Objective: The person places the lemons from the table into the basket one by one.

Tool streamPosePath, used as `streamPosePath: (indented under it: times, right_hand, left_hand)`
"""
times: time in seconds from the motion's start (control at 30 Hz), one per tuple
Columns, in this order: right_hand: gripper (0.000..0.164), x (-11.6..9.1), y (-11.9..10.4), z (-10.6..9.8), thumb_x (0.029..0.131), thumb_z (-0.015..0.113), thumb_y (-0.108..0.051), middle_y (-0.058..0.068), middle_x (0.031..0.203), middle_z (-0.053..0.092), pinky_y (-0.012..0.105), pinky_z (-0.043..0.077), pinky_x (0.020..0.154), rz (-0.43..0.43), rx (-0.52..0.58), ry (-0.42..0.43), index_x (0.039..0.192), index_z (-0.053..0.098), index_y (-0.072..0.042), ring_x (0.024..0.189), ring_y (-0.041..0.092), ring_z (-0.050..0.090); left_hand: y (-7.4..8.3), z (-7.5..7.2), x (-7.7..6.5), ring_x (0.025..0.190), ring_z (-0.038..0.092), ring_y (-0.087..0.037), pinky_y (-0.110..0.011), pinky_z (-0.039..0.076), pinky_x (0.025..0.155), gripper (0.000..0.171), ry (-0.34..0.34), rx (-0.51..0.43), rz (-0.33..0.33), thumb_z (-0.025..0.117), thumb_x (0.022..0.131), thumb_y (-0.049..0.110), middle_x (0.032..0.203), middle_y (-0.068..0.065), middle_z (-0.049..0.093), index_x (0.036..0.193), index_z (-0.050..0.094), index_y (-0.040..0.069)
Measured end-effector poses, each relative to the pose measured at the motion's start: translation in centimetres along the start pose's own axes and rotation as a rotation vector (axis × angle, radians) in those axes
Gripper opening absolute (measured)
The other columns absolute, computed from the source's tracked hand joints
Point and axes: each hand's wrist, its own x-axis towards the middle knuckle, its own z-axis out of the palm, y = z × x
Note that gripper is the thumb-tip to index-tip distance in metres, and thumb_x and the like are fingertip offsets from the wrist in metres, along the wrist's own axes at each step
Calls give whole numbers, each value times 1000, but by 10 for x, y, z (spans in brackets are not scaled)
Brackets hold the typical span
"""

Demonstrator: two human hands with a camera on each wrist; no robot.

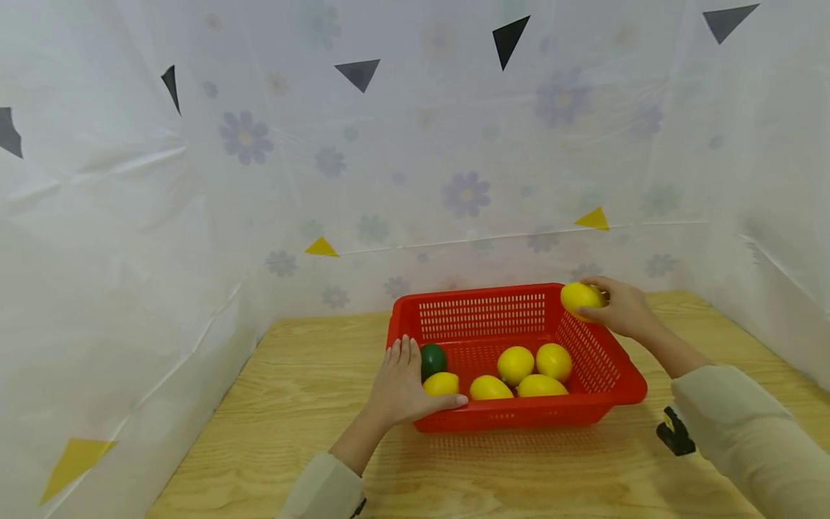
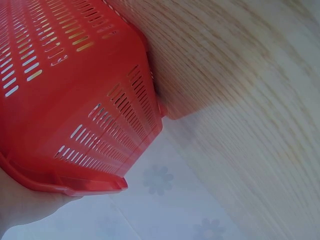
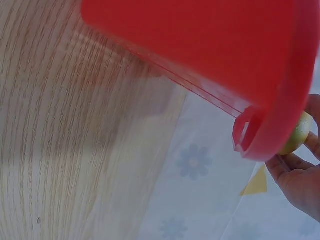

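Note:
A red plastic basket (image 1: 512, 414) with slotted walls stands on the wooden table. My right hand (image 1: 619, 306) holds a yellow lemon (image 1: 581, 300) between fingers and thumb, above the basket's back right corner. In the right wrist view, this lemon (image 3: 299, 134) shows partly behind the rim. My left hand (image 1: 403, 386) rests on the left front corner, fingers straight over the left rim and thumb along the front rim. Inside, near the left hand, lie a dark green fruit (image 1: 433, 360) and a lemon (image 1: 441, 383). Several more lemons (image 1: 516, 365) lie towards the right.
The wooden tabletop (image 1: 311, 404) extends around the basket. White flowered sheeting (image 1: 402, 166) hangs behind and at both sides, with black, grey and yellow triangles on it. A small black device (image 1: 676, 432) shows beside the right sleeve.

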Motion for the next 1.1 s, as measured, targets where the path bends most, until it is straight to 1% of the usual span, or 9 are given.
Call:
streamPosePath:
  times: [0.17, 0.4, 0.53, 0.63, 0.77, 0.93, 1.1]
  right_hand:
    - [58, 1, -4, 3, 86, 65, -21, 33, 116, 53, 33, 51, 65, -1, 14, -18, 130, 42, 9, 92, 39, 56]
    - [57, 3, -12, 7, 85, 67, -20, 34, 115, 54, 34, 52, 64, -16, 6, -25, 129, 44, 9, 92, 40, 57]
    - [56, 3, -17, 8, 84, 67, -19, 34, 114, 54, 32, 51, 61, -27, 18, -30, 127, 45, 9, 90, 39, 57]
    - [55, 3, -20, 10, 85, 67, -18, 32, 114, 54, 30, 49, 61, -39, 30, -37, 127, 46, 9, 89, 37, 57]
    - [54, 3, -22, 13, 84, 67, -16, 32, 115, 54, 29, 48, 63, -58, 49, -39, 127, 46, 10, 86, 34, 56]
    - [52, 4, -24, 19, 84, 67, -14, 30, 110, 56, 28, 47, 63, -76, 60, -44, 126, 48, 10, 80, 28, 55]
    - [54, 5, -28, 22, 84, 66, -15, 29, 111, 57, 27, 46, 62, -59, 53, -67, 129, 46, 7, 78, 24, 54]
  left_hand:
    - [0, 0, 0, 143, 11, -36, -49, 13, 117, 121, -3, 0, 1, 45, 66, 84, 154, -20, 12, 147, 17, -2]
    - [1, 0, 0, 144, 11, -36, -48, 12, 117, 121, -7, -2, -8, 47, 66, 83, 154, -20, 12, 147, 17, -2]
    - [1, 1, 1, 143, 11, -36, -48, 12, 117, 121, -2, 0, -8, 47, 66, 83, 154, -20, 12, 146, 17, -2]
    - [1, 1, 1, 143, 11, -36, -48, 12, 117, 120, 1, -2, -6, 47, 67, 83, 154, -20, 12, 146, 17, -2]
    - [1, 1, 1, 143, 11, -37, -49, 13, 117, 120, 2, -5, -4, 47, 67, 83, 154, -20, 12, 146, 17, -2]
    - [0, 1, 1, 143, 10, -36, -48, 12, 117, 121, -3, -4, -9, 47, 66, 83, 155, -19, 11, 147, 17, -2]
    - [1, 1, 1, 144, 10, -36, -48, 12, 117, 121, -4, -11, -11, 48, 66, 83, 155, -20, 11, 147, 17, -2]
